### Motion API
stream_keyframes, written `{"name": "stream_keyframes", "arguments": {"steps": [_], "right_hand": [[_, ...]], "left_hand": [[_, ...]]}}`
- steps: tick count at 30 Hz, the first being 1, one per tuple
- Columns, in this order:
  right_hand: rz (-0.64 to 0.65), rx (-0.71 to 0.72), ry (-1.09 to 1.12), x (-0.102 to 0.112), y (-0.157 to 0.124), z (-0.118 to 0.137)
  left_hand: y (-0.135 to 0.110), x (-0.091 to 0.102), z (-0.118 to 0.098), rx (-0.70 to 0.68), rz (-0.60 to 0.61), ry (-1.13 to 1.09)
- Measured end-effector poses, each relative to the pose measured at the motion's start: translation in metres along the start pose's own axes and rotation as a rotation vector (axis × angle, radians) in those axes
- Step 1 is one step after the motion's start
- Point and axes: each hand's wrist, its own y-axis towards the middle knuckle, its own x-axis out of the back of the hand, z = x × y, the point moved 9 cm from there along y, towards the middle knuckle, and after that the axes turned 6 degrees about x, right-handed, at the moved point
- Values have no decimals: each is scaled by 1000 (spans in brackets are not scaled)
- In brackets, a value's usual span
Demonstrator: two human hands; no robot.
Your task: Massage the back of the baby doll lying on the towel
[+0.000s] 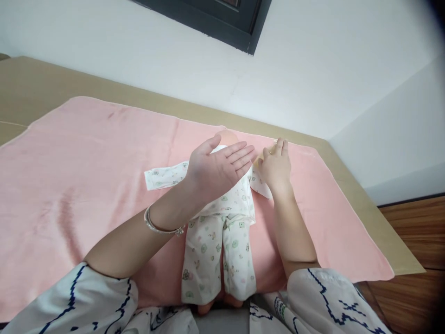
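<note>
A doll lies on its back in a white top (239, 199) and white trousers (205, 260), both printed with small green and pink figures. Across its chest, my left hand (220, 167) is held with the palm turned up and the fingers stretched out, holding nothing. It hides much of the doll's upper body; part of the rounded head (227, 136) shows beyond it. Close to the sleeve on the right, my right hand (278, 167) has its back toward me and its fingers apart. Something yellow (261, 159) shows beside its thumb, partly hidden, and I cannot make out what it is.
A pink blanket (104, 185) with some creases lies under the doll on a tan table (66, 76). Behind stands a white wall (139, 51) with a dark frame (222, 23). Brown wood (417, 227) shows beyond the table's right edge.
</note>
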Motion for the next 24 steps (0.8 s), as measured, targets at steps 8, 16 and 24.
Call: {"name": "stream_keyframes", "arguments": {"steps": [8,16,24], "right_hand": [[-31,-32,213,11,-9,9],[-95,334,712,58,-61,78],[-74,624,736,89,-108,124]], "left_hand": [[-13,14,10,57,-216,79],[-34,-18,-6,-59,-1,93],[-49,-34,-5,-247,57,354]]}}
